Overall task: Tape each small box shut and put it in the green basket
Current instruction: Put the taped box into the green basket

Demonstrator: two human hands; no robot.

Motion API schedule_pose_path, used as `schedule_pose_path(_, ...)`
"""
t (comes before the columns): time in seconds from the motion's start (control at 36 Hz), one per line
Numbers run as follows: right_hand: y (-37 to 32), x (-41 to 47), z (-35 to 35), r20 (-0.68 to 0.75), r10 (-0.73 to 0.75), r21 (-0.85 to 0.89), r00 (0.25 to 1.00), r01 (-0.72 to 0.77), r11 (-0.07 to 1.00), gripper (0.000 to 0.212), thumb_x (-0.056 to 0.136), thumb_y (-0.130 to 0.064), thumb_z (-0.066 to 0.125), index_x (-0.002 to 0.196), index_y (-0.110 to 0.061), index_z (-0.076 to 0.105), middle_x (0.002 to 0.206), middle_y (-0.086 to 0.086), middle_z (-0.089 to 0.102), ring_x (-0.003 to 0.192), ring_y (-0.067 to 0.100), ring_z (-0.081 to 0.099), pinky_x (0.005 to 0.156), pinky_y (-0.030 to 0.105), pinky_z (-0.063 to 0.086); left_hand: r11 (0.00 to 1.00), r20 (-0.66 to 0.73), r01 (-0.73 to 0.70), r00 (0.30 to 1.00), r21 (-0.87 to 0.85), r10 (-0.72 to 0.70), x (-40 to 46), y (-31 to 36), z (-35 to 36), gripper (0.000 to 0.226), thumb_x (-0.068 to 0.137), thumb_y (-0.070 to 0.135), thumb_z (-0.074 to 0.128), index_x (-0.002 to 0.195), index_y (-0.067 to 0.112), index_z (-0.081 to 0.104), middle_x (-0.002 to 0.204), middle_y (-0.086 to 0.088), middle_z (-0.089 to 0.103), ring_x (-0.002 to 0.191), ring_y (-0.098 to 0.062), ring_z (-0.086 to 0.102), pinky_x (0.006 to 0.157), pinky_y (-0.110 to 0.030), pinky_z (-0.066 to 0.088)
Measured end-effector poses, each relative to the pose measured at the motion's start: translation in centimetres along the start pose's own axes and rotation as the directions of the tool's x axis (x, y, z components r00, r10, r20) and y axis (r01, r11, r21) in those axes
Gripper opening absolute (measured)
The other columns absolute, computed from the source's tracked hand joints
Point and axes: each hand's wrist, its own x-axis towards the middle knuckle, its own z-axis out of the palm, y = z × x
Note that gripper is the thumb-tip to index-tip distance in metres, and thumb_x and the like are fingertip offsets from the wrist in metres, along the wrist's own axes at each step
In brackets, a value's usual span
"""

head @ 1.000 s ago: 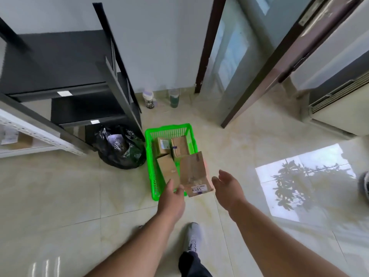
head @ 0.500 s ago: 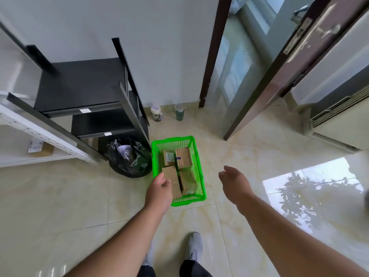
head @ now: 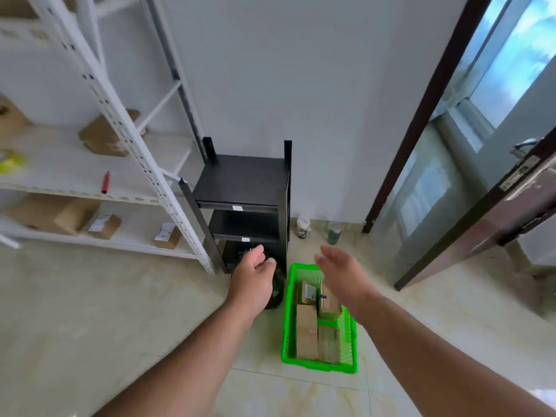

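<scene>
Hiding part of the black bag (head: pixel 277 291): left hand (head: pixel 252 276).

Plain pale grey-white wall (head: pixel 316 100) at back. Glossy cream marble-look tile floor (head: pixel 90 311), faint grout lines. Left: white perforated-metal shelving rack (head: pixel 126 124), blurred. Beside it, against the wall, a low black two-tier shelf unit (head: pixel 243 182) with small white labels on its edges. Right: dark brown door frame (head: pixel 421 115) and open brown wooden door (head: pixel 496 218) with metal latch plate; bright blue daylight through the window (head: pixel 517 55) beyond. Two small jars (head: pixel 319 230) on the floor at the wall base.
</scene>
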Motion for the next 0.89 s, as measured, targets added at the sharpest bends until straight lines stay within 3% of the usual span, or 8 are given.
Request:
schedule_pose_path(0.08,-4.3,-0.7,3.2,0.058,-0.097,-0.049,0.994,0.100,0.994,0.032,0.102,-0.031,0.052,0.120,-0.007,0.061,0.107,0.022,0.067,0.103,0.034,0.067,0.097,0.056,0.053,0.999,-0.061,-0.032,0.998,-0.025,0.030,-0.2,1.3,-5.1,0.051,0.100,0.028,0.055,0.149,0.025,0.044,0.145,0.005,0.053,0.121,-0.007,0.055,0.112,-0.041,0.044)
schedule_pose_path(0.25,-11.9,-2.8,11.2,0.166,-0.205,-0.056,0.965,0.217,0.975,0.031,0.097,-0.034,0.051,0.109,-0.006,0.059,0.087,0.019,0.059,0.086,0.030,0.065,0.103,0.061,0.048,0.997,-0.210,-0.078,0.975,-0.007,0.075,-0.5,2.3,-16.0,0.048,0.101,0.029,0.054,0.148,0.025,0.046,0.145,0.009,0.052,0.124,-0.006,0.052,0.109,-0.029,0.040)
schedule_pose_path(0.33,-14.2,-3.5,15.0,0.208,-0.213,-0.026,0.955,0.223,0.974,0.044,0.102,-0.038,0.051,0.140,-0.017,0.054,0.127,0.012,0.065,0.124,0.031,0.061,0.112,0.052,0.046,0.995,-0.252,-0.085,0.965,-0.048,0.070,-0.4,2.2,-20.7,0.046,0.099,0.032,0.055,0.144,0.028,0.048,0.145,0.009,0.053,0.125,-0.009,0.054,0.111,-0.038,0.044)
schedule_pose_path(0.44,-18.1,-4.3,20.9,0.247,-0.273,0.003,0.930,0.281,0.960,0.054,0.104,-0.039,0.051,0.155,-0.024,0.041,0.147,-0.005,0.055,0.135,0.018,0.052,0.118,0.045,0.040,0.991,-0.331,-0.104,0.941,-0.089,0.069,0.2,1.5,-27.6,0.046,0.099,0.030,0.056,0.144,0.028,0.049,0.143,0.007,0.054,0.123,-0.011,0.056,0.109,-0.042,0.047)
schedule_pose_path(0.56,-20.9,-4.9,25.9,0.266,-0.279,-0.014,0.923,0.293,0.956,0.053,0.105,-0.037,0.051,0.152,-0.016,0.042,0.145,0.000,0.057,0.132,0.021,0.055,0.116,0.047,0.042,0.989,-0.374,-0.098,0.926,-0.114,0.048,0.8,0.2,-33.0,0.049,0.100,0.031,0.055,0.147,0.028,0.045,0.145,0.008,0.053,0.125,-0.012,0.056,0.109,-0.040,0.046)
schedule_pose_path(0.67,-22.8,-5.0,30.1,0.312,-0.263,-0.032,0.913,0.287,0.958,0.027,0.106,-0.031,0.049,0.114,-0.006,0.055,0.119,0.007,0.064,0.115,0.027,0.062,0.111,0.051,0.046,0.987,-0.408,-0.090,0.913,-0.137,0.026,1.4,-1.2,-37.2,0.047,0.099,0.029,0.057,0.145,0.028,0.048,0.141,0.010,0.054,0.122,-0.010,0.056,0.104,-0.031,0.046)
schedule_pose_path(0.75,-23.8,-4.0,33.0,0.343,-0.283,0.012,0.895,0.297,0.955,0.051,0.102,-0.041,0.051,0.148,-0.023,0.047,0.142,-0.002,0.058,0.130,0.021,0.055,0.113,0.048,0.044,0.975,-0.425,-0.083,0.905,-0.207,-0.014,2.6,-2.2,-39.9,0.044,0.097,0.029,0.060,0.140,0.030,0.052,0.140,0.008,0.057,0.121,-0.011,0.058,0.106,-0.038,0.048)
schedule_pose_path(0.89,-25.1,-0.9,36.4,0.366,-0.270,0.007,0.890,0.288,0.958,0.057,0.095,-0.057,0.051,0.146,-0.033,0.049,0.144,-0.011,0.056,0.126,0.013,0.056,0.092,0.029,0.049,0.957,-0.415,-0.071,0.908,-0.280,-0.054,5.4,-3.1,-42.7,0.046,0.096,0.033,0.061,0.141,0.034,0.050,0.139,0.010,0.056,0.122,-0.010,0.057,0.107,-0.043,0.048)
